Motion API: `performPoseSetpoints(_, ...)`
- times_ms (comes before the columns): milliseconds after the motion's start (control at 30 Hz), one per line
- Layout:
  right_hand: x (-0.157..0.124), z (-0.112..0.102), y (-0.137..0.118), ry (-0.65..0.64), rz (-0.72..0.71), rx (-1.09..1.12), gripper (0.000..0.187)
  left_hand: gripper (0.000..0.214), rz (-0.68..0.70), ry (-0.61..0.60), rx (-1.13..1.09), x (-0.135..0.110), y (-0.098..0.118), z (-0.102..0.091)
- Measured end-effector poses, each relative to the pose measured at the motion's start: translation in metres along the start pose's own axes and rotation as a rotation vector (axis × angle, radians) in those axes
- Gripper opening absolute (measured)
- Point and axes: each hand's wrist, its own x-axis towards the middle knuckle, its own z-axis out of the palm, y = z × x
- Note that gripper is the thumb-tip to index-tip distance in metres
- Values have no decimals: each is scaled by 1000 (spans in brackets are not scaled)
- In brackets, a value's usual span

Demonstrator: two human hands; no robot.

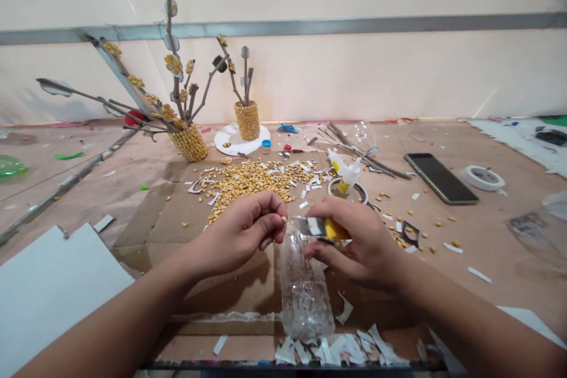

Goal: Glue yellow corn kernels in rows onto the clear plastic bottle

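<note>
My left hand (259,224) is closed in a pinch on a corn kernel (284,220). Facing it, my right hand (354,242) grips a small yellow thing (335,229) with a flat grey and white end; its exact kind is unclear. That end points at the kernel, with little space between. Beneath both hands lies a clear plastic bottle (308,295), its far part hidden by my right hand and the yellow thing. Just beyond my left hand spreads a pile of loose corn kernels (248,180) mixed with white paper scraps.
Glue bottles (348,174) stand by a tape roll (365,192). Farther right are a phone (440,178) and white tape (482,178). Two kernel-covered pots (189,143) with twigs stand behind. Paper strips (336,349) litter the near edge; white sheets (57,295) lie left.
</note>
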Motion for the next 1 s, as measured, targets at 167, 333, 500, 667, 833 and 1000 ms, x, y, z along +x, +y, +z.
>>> performPoseSetpoints(167, -4, 7, -5, 61, -65, 144, 43, 21, -54, -51, 22, -2, 6, 9)
performPoseSetpoints(333, -2, 7, -9, 95, -89, 163, 37, 28, -125, -19, -150, -2, 8, 20)
performPoseSetpoints(500, 0, 8, -12, 144, -49, 112, 32, 32, -156, -10, -354, -1, 10, 22)
performPoseSetpoints(667, 5, 1, -6, 70, 36, -38, 38, 29, -88, 24, -457, 0, 7, 16)
performPoseSetpoints(833, 5, -4, 1, -48, 40, -146, 67, 37, -83, 22, -487, -1, 7, 15)
performPoseSetpoints(1000, 2, -2, 0, -82, 33, -228, 65, 42, -144, 20, -499, -2, 9, 19)
